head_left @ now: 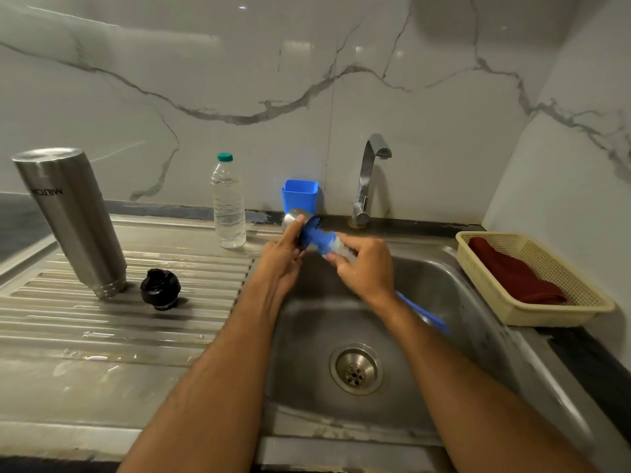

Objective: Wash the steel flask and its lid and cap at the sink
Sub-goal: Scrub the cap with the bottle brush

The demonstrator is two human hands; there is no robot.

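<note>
Two hands busy over sink: left hand gripping steel cap, right hand clutching blue brush, bristles inside. Scrubbing step; flask and black lid draining on board. Next, probably a rinse under closed tap

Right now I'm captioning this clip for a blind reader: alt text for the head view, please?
Over a steel sink, the left hand holds a steel cap while the right hand scrubs it with a blue brush. The upturned flask and black lid sit on the drainboard.
</note>
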